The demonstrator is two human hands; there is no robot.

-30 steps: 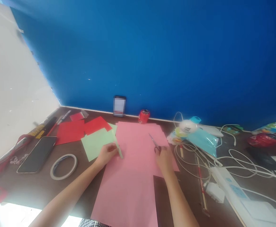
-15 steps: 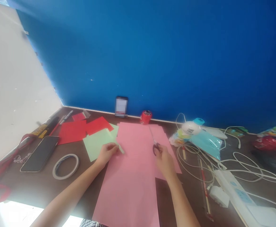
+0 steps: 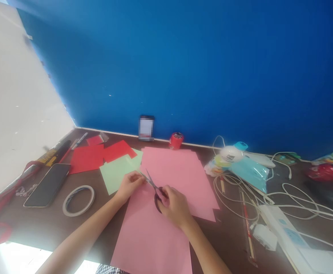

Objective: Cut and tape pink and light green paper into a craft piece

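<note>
Right hand: (image 3: 174, 205) curled closed about the dark handles of the scissors (image 3: 154, 186); some of its fingers hide behind the grip.
Scissors: above the pink paper (image 3: 172, 167), blades parted, tips beside the left hand's fingertips; whether they touch the sheet I cannot tell.
Left hand: (image 3: 129, 185) thumb and fingers drawn in close, near the green paper (image 3: 114, 176); whether they pinch something I cannot tell, the spot being small and blurred.
Pink paper: overlapping sheets on the desk (image 3: 209, 238), partly covered by both hands; the near end is cut off by the lower edge.
Standing device: (image 3: 146, 128) against the blue wall (image 3: 183, 68); its front is blurred into squares.
Power strip: (image 3: 280, 222) runs out of view at lower right.
</note>
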